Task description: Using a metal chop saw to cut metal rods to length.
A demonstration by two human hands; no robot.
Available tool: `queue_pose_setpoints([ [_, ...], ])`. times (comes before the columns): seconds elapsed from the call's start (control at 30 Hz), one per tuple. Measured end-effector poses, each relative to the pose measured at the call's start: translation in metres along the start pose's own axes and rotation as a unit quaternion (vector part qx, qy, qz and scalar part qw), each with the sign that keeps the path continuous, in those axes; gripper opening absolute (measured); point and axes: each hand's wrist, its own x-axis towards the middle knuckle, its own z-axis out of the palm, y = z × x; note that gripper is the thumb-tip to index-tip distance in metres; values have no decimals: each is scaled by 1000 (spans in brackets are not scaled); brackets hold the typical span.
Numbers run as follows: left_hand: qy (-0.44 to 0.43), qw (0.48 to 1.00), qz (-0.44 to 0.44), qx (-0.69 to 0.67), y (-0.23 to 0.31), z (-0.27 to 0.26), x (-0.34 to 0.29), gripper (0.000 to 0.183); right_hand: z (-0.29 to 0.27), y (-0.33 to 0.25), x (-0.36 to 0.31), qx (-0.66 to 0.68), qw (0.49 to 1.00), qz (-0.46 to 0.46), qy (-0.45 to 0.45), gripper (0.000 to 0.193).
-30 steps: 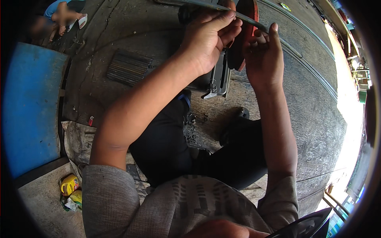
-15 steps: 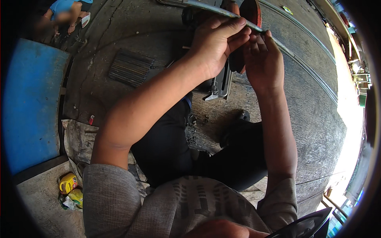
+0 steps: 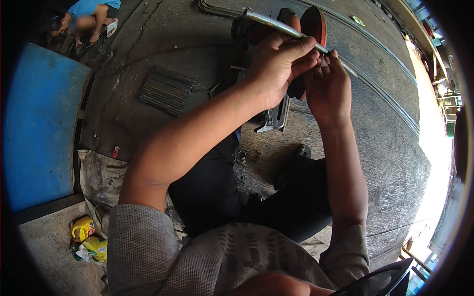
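Observation:
A slim metal tube (image 3: 270,21) slants from upper left to lower right above a cut-off saw with an orange body and a round red-edged disc (image 3: 316,30). Its left end shows clear of my hands. My left hand (image 3: 276,66) is closed round the tube's middle, thumb on top. Just to the right, my right hand (image 3: 330,86) pinches the tube between thumb and curled fingers. Both hands hide part of the tube and of the saw. Below my left wrist the saw's grey metal base (image 3: 281,113) shows.
Left of the saw lies a bundle of short dark bars (image 3: 167,90). Long metal rods (image 3: 390,103) stretch along the floor at right. A blue panel (image 3: 44,128) stands at left, near a yellow container (image 3: 83,228). Another person (image 3: 91,19) crouches at far left.
The view has shifted slightly, putting the saw lower in the picture. Both hands keep hold of the tube, whose left end now shows plainly over the saw.

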Motion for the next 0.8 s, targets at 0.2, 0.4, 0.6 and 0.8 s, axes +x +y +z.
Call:
queue_pose_setpoints([
  [0.2,12,1000,-3,-5,1,3,-3,22,-3,2,4,7,1000,-5,-21,13],
  [0.4,4,1000,3,9,-1,9,-5,23,-10,-2,8,2,999,19,-40,21],
  [0.6,-37,984,-137,110,-37,43,-50,41,-36,-45,32,5,994,-80,-70,20],
  [0.8,-284,902,-107,305,4,51,-57,44,-65,-115,34,-265,938,-223,-16,22],
])
